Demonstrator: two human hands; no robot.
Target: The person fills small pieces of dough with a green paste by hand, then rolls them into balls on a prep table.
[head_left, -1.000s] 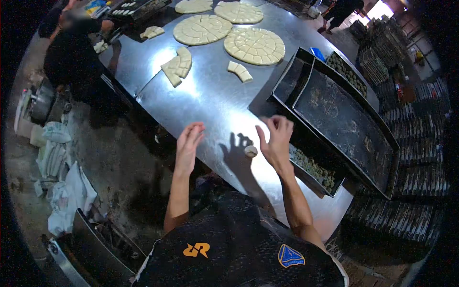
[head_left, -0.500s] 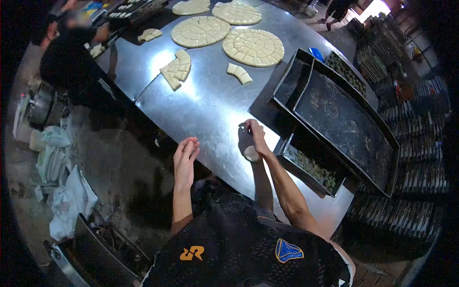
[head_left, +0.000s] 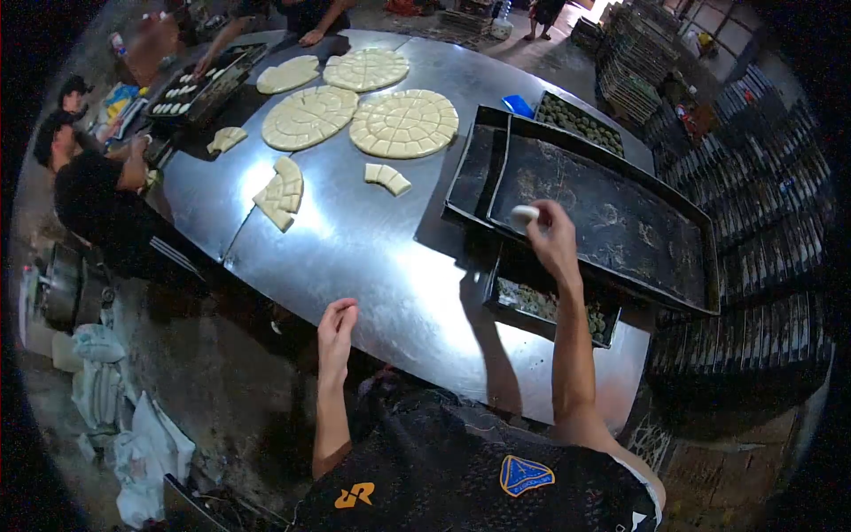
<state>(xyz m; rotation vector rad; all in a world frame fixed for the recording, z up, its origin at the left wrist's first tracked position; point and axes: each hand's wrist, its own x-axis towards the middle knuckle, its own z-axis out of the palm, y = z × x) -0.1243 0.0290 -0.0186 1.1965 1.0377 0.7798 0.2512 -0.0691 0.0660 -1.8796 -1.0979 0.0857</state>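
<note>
Over the near-left part of the black tray (head_left: pixel 612 222), one small, pale, rounded dough piece (head_left: pixel 525 215), held at the fingertips of the right hand (head_left: pixel 554 244). Thumb and fingers pinch it at its right side; whether its underside meets the tray, cannot tell from here. Forearm reaches up across the filling box (head_left: pixel 523 300), which sits on the near side of the tray, greenish crumbly stuff inside and round lumps toward its right end.

Left hand (head_left: pixel 335 341) well apart, raised by the near edge of the steel table (head_left: pixel 372 257). Fingers bent and close together, thumb slightly off them, nothing seen in the grasp.

Left of the tray, on bare steel: a short curved dough strip (head_left: pixel 387 178), cut across into pieces. Farther left, a cut dough wedge (head_left: pixel 282 195). Beyond these, four flat dough rounds (head_left: pixel 403 122), scored into segments, some edges nearly meeting.

Past the tray's far side, a box of green balls (head_left: pixel 581 124), a blue item (head_left: pixel 517 105) just beside it. At the table's far-left end, a co-worker (head_left: pixel 97 186) in dark clothes, near a tray of small pale pieces (head_left: pixel 182 96).
</note>
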